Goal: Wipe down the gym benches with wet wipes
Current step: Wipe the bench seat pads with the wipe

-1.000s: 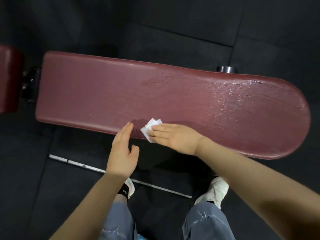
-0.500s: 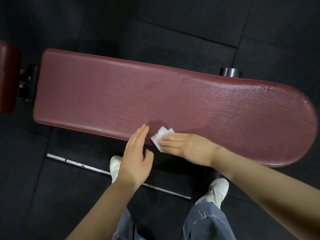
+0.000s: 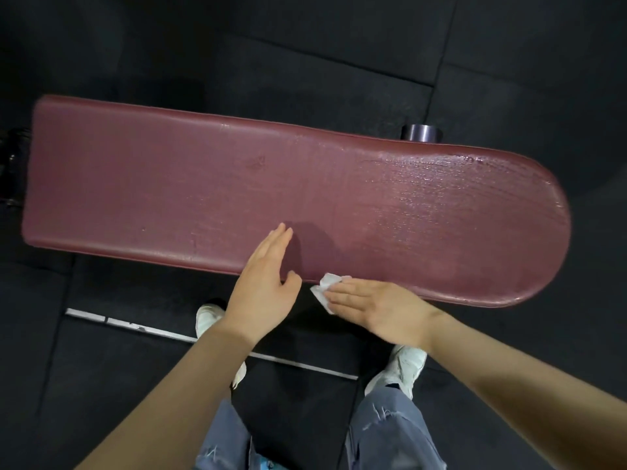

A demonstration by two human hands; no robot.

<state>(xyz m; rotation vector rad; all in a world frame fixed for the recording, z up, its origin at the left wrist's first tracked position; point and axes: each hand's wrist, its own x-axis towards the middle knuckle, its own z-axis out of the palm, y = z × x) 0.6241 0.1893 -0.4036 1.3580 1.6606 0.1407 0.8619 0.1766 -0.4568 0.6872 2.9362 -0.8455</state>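
Maroon padded gym bench (image 3: 237,184) lies across the view ahead of both hands, long pad w/ a squared end far out past the left hand (image 3: 263,283) and a rounded end out past the right hand (image 3: 376,307). Vinyl looks textured; the stretch beyond the right hand shines wet w/ streaks, the part beyond the left hand looks matte/drier. Small scuff mark mid-pad, ahead of the left fingertips.

Right hand lies flat, fingers straight and together, pressing a small crumpled white wet wipe (image 3: 324,288) at the near edge of the pad; wipe pokes out from under the fingertips, partly over the edge. Left hand just beside it, fingers straight, thumb out, holding nothing, fingertips over the near part of the pad. Contact w/ pad can't tell.

Below the hands: black rubber floor tiles (image 3: 101,385), a thin metal strip (image 3: 135,329) on the floor, white sneakers (image 3: 403,369), ripped blue jeans (image 3: 386,432). Dark metal cylinder (image 3: 421,133) shows behind the far edge of the pad.
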